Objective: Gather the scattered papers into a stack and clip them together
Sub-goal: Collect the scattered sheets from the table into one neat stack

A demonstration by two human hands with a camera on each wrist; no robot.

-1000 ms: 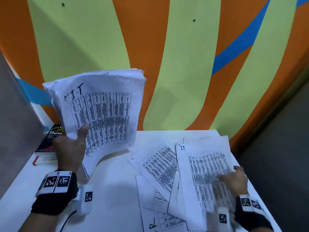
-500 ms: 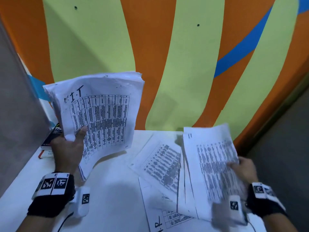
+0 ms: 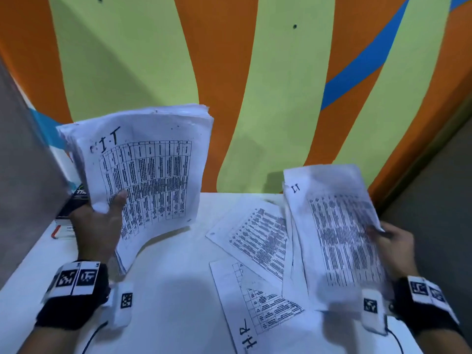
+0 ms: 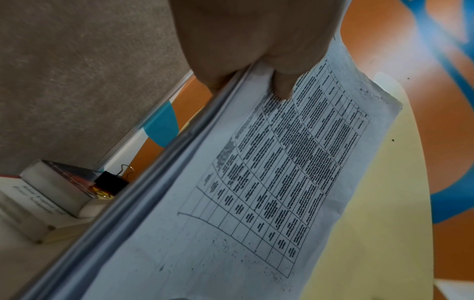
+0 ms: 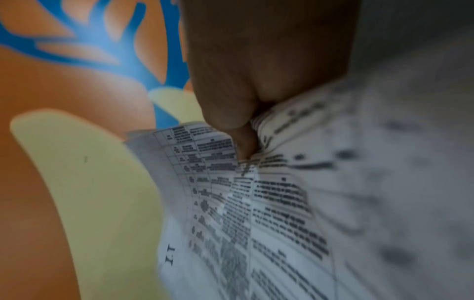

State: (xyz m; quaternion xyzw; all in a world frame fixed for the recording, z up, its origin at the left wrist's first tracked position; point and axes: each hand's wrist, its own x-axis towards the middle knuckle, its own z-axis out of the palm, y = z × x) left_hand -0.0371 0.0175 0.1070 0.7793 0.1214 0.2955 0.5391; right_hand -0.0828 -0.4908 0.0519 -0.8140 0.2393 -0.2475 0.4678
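My left hand (image 3: 102, 221) grips a thick stack of printed papers (image 3: 150, 172) upright above the table's left side, thumb on the front sheet (image 4: 282, 182). On the right, my right hand (image 3: 390, 241) pinches a few sheets marked "II" (image 3: 337, 233) lifted off the table; the thumb presses the top sheet (image 5: 256, 203). Loose sheets lie flat between the hands: one tilted page (image 3: 255, 236) and one marked "H.R" (image 3: 255, 307). A black binder clip (image 4: 111, 182) lies by a book at the far left, seen only in the left wrist view.
A book (image 3: 74, 203) lies at the table's far left corner beside a grey panel (image 3: 23, 175). The white table (image 3: 166, 290) ends against an orange, green and blue wall (image 3: 255, 85). A dark gap runs along the table's right edge.
My right hand went from lying on the "II" sheets to pinching them, and has raised them off the table. The left hand holds its stack almost still.
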